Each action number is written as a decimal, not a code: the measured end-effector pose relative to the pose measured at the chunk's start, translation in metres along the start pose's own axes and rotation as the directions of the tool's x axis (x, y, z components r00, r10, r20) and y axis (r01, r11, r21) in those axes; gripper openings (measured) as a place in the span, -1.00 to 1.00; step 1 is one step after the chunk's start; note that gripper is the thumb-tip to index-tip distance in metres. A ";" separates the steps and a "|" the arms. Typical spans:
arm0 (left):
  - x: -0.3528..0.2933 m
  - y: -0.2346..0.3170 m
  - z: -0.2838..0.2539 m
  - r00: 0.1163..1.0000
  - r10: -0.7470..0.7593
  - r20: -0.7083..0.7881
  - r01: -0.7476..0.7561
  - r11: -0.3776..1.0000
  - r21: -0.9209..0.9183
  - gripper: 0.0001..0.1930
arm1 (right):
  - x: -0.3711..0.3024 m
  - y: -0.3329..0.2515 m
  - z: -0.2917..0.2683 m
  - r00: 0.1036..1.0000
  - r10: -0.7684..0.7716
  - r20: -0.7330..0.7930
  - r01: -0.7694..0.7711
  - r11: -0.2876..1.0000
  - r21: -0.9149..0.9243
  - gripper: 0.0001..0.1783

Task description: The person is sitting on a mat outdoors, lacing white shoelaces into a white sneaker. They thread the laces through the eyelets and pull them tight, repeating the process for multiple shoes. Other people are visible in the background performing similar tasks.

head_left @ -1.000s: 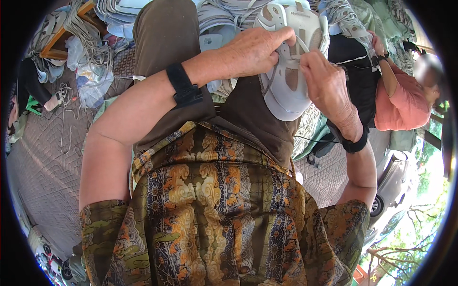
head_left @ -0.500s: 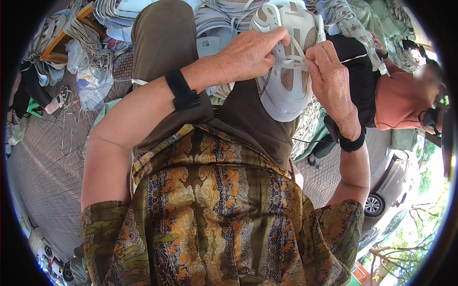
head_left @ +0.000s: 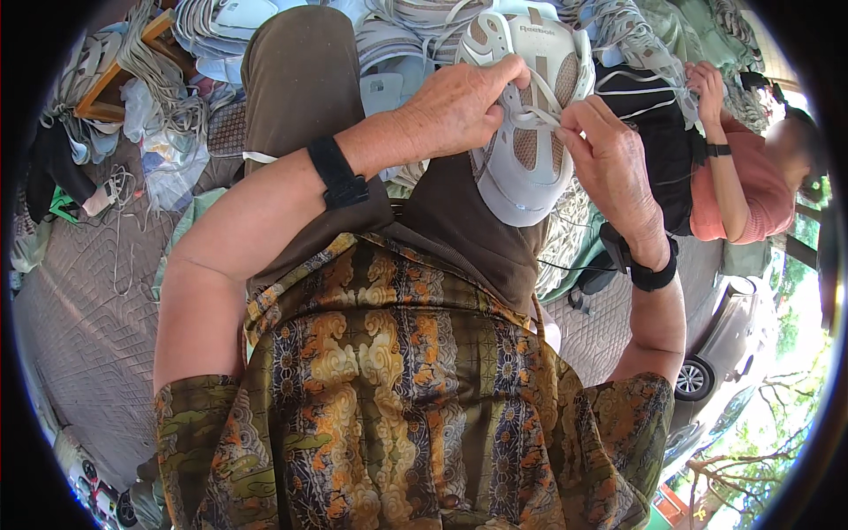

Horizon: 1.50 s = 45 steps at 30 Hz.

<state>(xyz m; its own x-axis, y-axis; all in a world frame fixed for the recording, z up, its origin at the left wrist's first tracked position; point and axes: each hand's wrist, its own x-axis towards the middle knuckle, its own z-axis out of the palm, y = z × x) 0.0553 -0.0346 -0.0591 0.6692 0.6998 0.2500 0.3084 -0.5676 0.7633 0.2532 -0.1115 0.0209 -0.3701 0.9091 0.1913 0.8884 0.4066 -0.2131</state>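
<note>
A white and grey sneaker upper [head_left: 521,190] with tan mesh panels lies over my right thigh, its toe toward my body. A white shoelace [head_left: 536,116] crosses its throat in a loose loop near the lower eyelets. My left hand [head_left: 464,99] reaches over from the left, thumb and forefinger pinched on the lace beside the left eyelet row. On the other side, my right hand [head_left: 611,168] is closed, with the lace between thumb and forefinger at the right edge of the upper. The fingers partly hide the lace ends.
Stacks of similar shoe uppers [head_left: 238,35] and bundled laces [head_left: 146,53] lie ahead. A wooden stool [head_left: 99,105] and a clear plastic bag [head_left: 168,159] stand at left. At right sits another person [head_left: 751,190], handling white laces. A parked car [head_left: 724,353] is farther right.
My right hand has lowered slightly, drawing the lace rightward, and the left has shifted a little left. The co-worker's arm has risen, with laces now stretched across their dark clothing.
</note>
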 end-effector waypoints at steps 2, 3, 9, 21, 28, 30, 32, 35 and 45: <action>0.000 -0.003 0.003 0.999 0.027 -0.034 -0.026 1.000 0.011 -0.64 | 0.001 -0.002 0.002 0.998 -0.049 -0.048 0.046 0.998 -0.053 -0.85; 0.000 -0.004 0.005 0.998 0.040 -0.051 -0.039 0.999 0.017 -0.64 | 0.001 -0.002 0.000 0.999 0.021 -0.025 -0.020 0.999 0.050 -0.87; 0.000 -0.002 0.003 1.000 0.018 -0.018 -0.017 1.000 0.015 -0.65 | 0.024 0.008 -0.016 0.961 0.199 0.192 -0.274 0.782 0.560 -0.95; 0.000 -0.004 0.006 0.990 0.101 -0.093 -0.096 0.993 0.064 -0.66 | 0.058 0.026 -0.023 0.931 0.230 0.283 -0.355 0.750 0.558 -0.90; -0.001 0.001 0.001 1.000 0.006 -0.012 -0.006 1.000 -0.005 -0.67 | 0.051 0.026 -0.026 0.930 0.243 0.275 -0.366 0.547 0.753 -0.91; -0.001 -0.001 0.002 1.000 0.012 -0.028 -0.012 1.000 -0.002 -0.68 | 0.054 0.027 -0.026 0.936 0.268 0.229 -0.342 0.536 0.772 -0.91; -0.001 -0.002 0.003 1.000 0.013 -0.026 -0.013 1.000 0.003 -0.68 | 0.053 0.039 -0.024 0.935 0.279 0.220 -0.338 0.501 0.797 -0.89; 0.001 -0.002 0.005 0.997 0.060 -0.037 -0.059 0.998 0.030 -0.67 | 0.051 0.066 -0.019 0.924 0.282 0.257 -0.366 0.463 0.807 -0.86; -0.007 -0.001 -0.006 0.999 -0.016 -0.044 0.014 0.999 -0.053 -0.66 | 0.051 0.053 -0.045 0.991 -0.131 0.039 0.136 0.934 -0.329 -0.75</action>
<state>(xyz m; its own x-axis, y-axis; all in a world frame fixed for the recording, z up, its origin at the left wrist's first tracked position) 0.0460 -0.0360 -0.0578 0.6339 0.7272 0.2632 0.2817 -0.5341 0.7971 0.2935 -0.0482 0.0629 -0.4932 0.8511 0.1799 0.8692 0.4736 0.1425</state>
